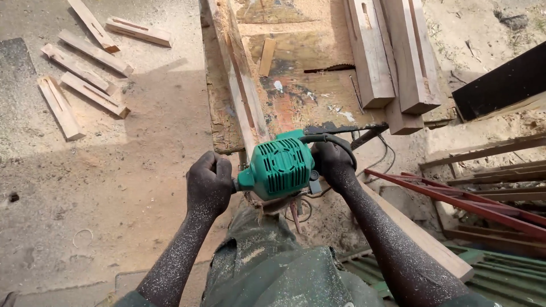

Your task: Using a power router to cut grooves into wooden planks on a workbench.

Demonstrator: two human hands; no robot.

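The left hand (209, 183) is clenched around a side handle of the green power router (278, 166); the right hand (333, 164) grips its opposite side. Beyond both hands runs a long plank (242, 85) on the workbench (296, 96), with 3 grooved timbers (398, 57) further right.

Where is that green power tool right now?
In the head view, the green power tool sits centre frame, gripped between the left hand and right hand, at the near end of the workbench.
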